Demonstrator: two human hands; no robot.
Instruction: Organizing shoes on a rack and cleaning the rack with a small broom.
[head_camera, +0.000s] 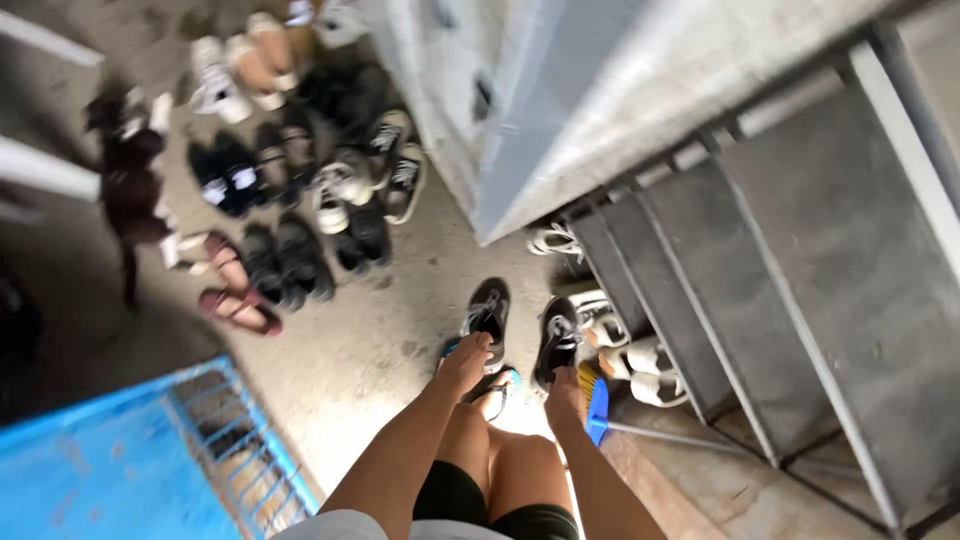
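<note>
The left hand (468, 356) reaches down to the left sneaker (487, 310), a black one with white laces, and its fingers touch the heel end of it; if they pinch it or only lie on it I cannot tell, the picture is blurred there. The right hand (564, 392) is at the heel of the right sneaker (556, 340), its fingers bent down over the edge, and how firmly they close is not clear. The two sneakers stand side by side on the concrete floor (350, 370), toes pointing away from the person.

Just right of the right sneaker a blue broom (597, 412) lies on the floor, its handle running away to the right. Behind it are some white shoes (640, 370), pushed under the metal stairs (760, 260). Above the sneakers stands a grey wall corner (520, 150). Well to the left of the sneakers a heap of dark shoes and sandals (290, 200) covers the floor. Lower left of them is a blue metal gate (130, 450).
</note>
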